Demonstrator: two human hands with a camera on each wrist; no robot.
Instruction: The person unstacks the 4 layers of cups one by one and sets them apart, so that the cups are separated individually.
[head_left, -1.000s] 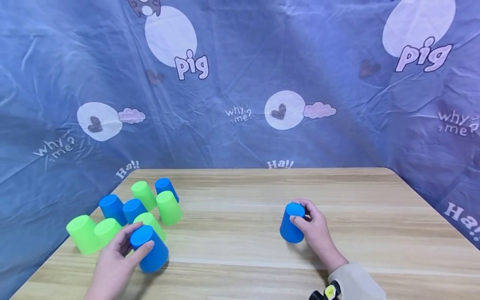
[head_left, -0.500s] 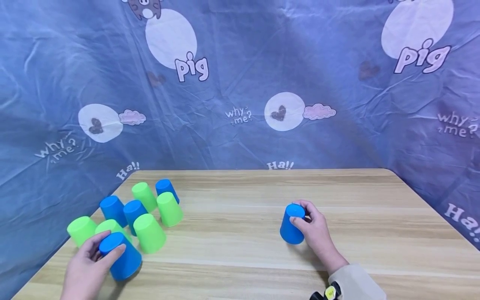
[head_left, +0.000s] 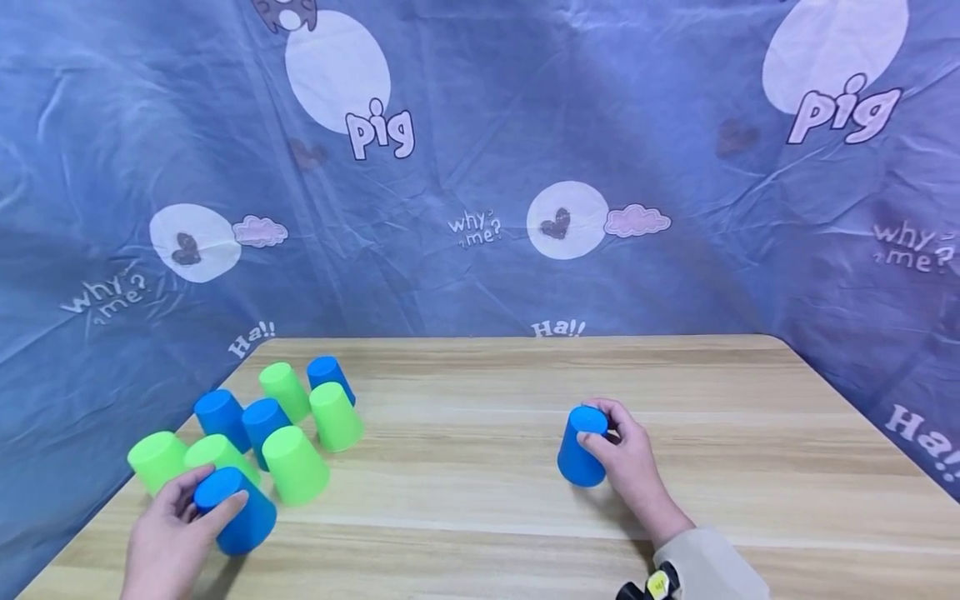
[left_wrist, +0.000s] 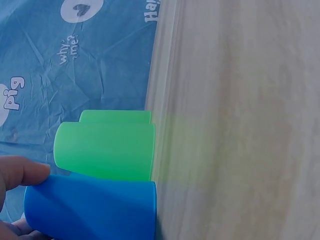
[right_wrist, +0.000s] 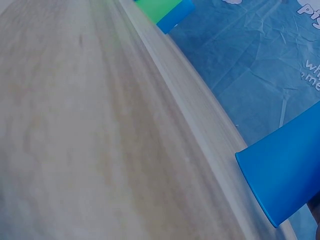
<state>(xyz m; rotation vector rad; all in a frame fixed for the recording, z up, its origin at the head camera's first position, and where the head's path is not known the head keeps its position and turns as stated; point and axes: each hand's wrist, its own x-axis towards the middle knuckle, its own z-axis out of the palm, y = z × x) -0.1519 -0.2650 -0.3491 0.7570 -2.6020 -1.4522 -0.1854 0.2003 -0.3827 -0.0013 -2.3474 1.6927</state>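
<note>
At the near left of the table, my left hand [head_left: 168, 529] grips an upside-down blue cup [head_left: 242, 517] near its top, thumb on the near side and fingers behind. This cup stands just in front of two green cups, one a green cup [head_left: 296, 468] to its right and the other a green cup [head_left: 221, 454] behind it. My right hand [head_left: 630, 458] holds another upside-down blue cup [head_left: 581, 454] right of the table's middle, thumb across its upper side. The left wrist view shows the left hand's blue cup [left_wrist: 92, 207] beside a green cup [left_wrist: 107, 150].
More upside-down cups cluster at the left: a green cup [head_left: 157, 462], two blue cups behind it, and a green cup [head_left: 336, 417] before a blue cup [head_left: 330, 377] farther back. A printed blue cloth [head_left: 450, 167] hangs behind the wooden table [head_left: 465, 500].
My left hand has moved left with its blue cup, from in front of the right-hand green cup to in front of the middle one. The right hand and its cup have stayed in place.
</note>
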